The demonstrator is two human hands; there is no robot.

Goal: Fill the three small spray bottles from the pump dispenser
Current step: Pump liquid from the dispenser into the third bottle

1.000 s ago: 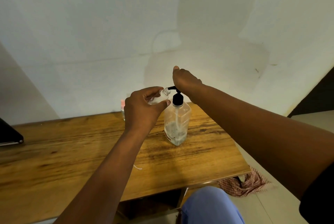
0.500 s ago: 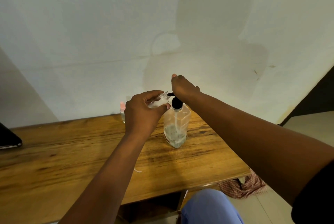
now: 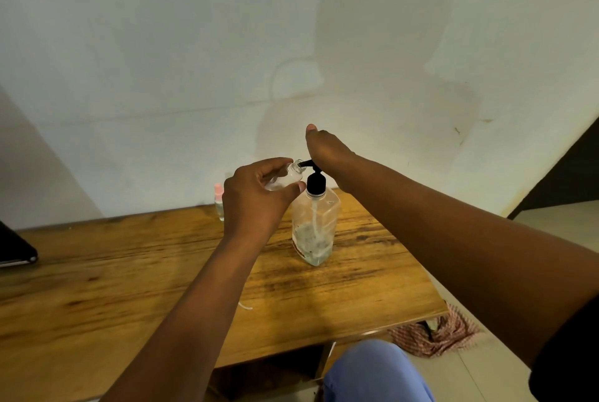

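A clear pump dispenser (image 3: 315,226) with a black pump head stands upright on the wooden table (image 3: 129,278), holding a little liquid at its bottom. My right hand (image 3: 327,150) rests palm-down on top of the pump head. My left hand (image 3: 256,197) holds a small clear spray bottle (image 3: 288,176), uncapped and tilted, with its open neck at the black nozzle tip. A second small bottle (image 3: 219,202) with a pink cap stands behind my left hand, partly hidden. A third small bottle is not visible.
A dark flat object (image 3: 16,249) lies at the table's left edge. A white wall rises right behind the table. A checked cloth (image 3: 434,335) lies on the floor by the table's right corner. My knee in blue fabric (image 3: 376,372) is below the front edge.
The pump head went down under my right hand half a second ago and has come back up. The left hand keeps the small bottle at the nozzle.
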